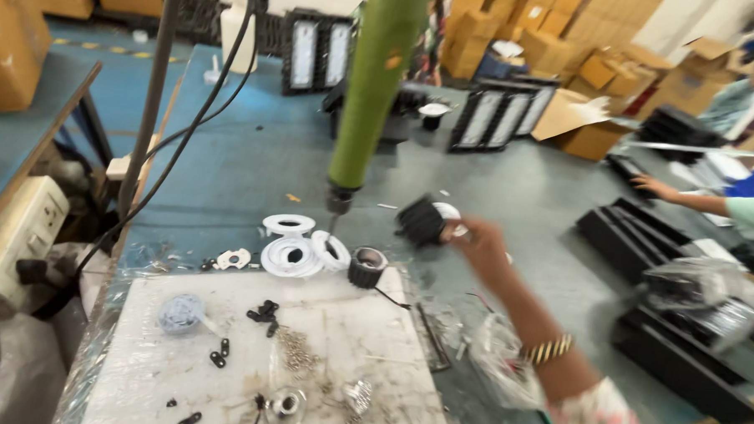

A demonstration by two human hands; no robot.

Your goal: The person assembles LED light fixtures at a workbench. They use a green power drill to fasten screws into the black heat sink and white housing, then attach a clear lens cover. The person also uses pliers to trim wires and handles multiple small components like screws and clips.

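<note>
Black finned housing [421, 221] held in right hand [476, 240], raised above blue surface [228, 165], right of hanging green screwdriver [373, 95]; grip closed around it, motion-blurred. Left hand out of view. Second black finned housing [367, 267] sits on surface just below driver tip, beside 3 white rings [296, 249]. White work board [364, 354] nearer, strewn with small screws [295, 351].

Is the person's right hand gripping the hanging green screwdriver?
No: the right hand holds a black finned part out over the table, well apart from the green screwdriver hanging to its left.
</note>
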